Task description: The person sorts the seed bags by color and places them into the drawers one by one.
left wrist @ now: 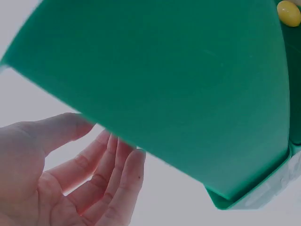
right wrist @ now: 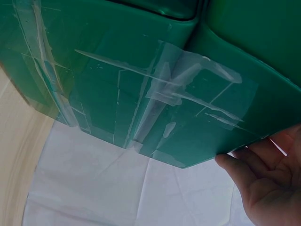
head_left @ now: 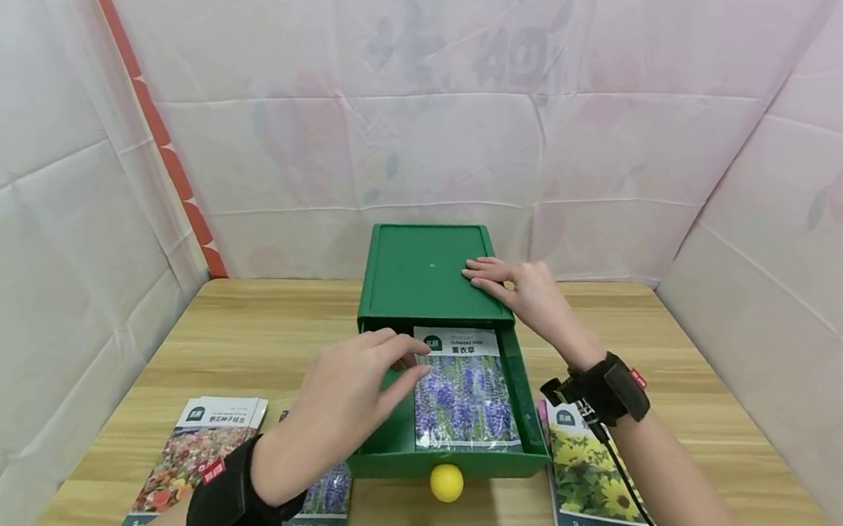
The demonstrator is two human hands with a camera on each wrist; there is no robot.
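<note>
A green drawer box (head_left: pixel 422 271) stands on the wooden table (head_left: pixel 262 335), its drawer (head_left: pixel 533 420) pulled out toward me with a yellow ball knob (head_left: pixel 446 482). A lavender seed packet (head_left: pixel 465 389) lies flat in the drawer. My left hand (head_left: pixel 372 384) reaches over the drawer's left side, fingers straight, tips touching the packet's upper left corner. My right hand (head_left: pixel 517 288) lies flat on the box's top near its front right edge. The left wrist view shows the green box (left wrist: pixel 188 84) and relaxed fingers (left wrist: pixel 113 174). Tape strips cross the green side (right wrist: pixel 141 94) in the right wrist view.
Two seed packets (head_left: pixel 197 450) with mixed flowers lie on the table's left. A lavender packet (head_left: pixel 322 505) lies under my left wrist. A sunflower packet (head_left: pixel 594 482) lies right of the drawer. White cloth walls (head_left: pixel 761 183) enclose the table on three sides.
</note>
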